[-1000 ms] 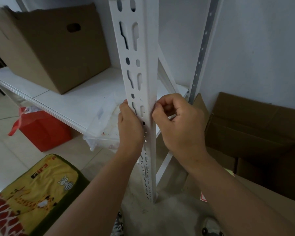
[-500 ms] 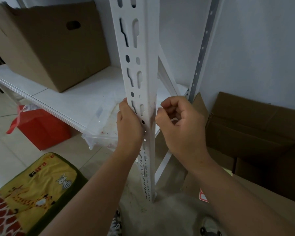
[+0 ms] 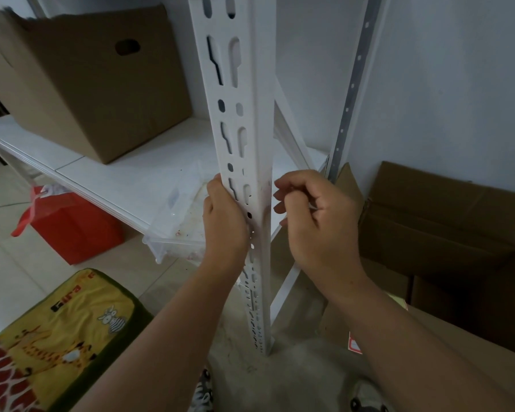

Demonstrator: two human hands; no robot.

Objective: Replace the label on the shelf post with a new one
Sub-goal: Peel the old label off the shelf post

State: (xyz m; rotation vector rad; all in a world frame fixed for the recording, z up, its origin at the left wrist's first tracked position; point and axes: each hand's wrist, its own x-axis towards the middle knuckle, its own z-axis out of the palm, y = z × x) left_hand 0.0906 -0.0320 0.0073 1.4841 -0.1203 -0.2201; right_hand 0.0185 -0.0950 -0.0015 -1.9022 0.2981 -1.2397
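While a yellow cushion (image 3: 57, 337) with animal prints is seen on the floor at the near left, a red bag (image 3: 72, 224) is found farther back under the white shelf (image 3: 125, 179), on which a cardboard box (image 3: 98, 84) is set. A clear plastic container (image 3: 179, 230) is placed at the shelf's near edge, just left of the hands. The left hand (image 3: 225, 224) is pressed flat against the slotted left face of the white shelf post (image 3: 244, 138), its fingers wrapped around the edge and out of sight, so the post is steadied by it. On the post's corner, between the two hands, a faint reddish smudge (image 3: 265, 203) is visible; no label can be made out on it clearly. The right hand (image 3: 315, 221) is held just right of the post, not touching it, with fingers curled inward and thumb and forefinger pinched together; whether something small is pinched there cannot be told. Open cardboard boxes (image 3: 446, 233) are stacked at the far right against the wall.
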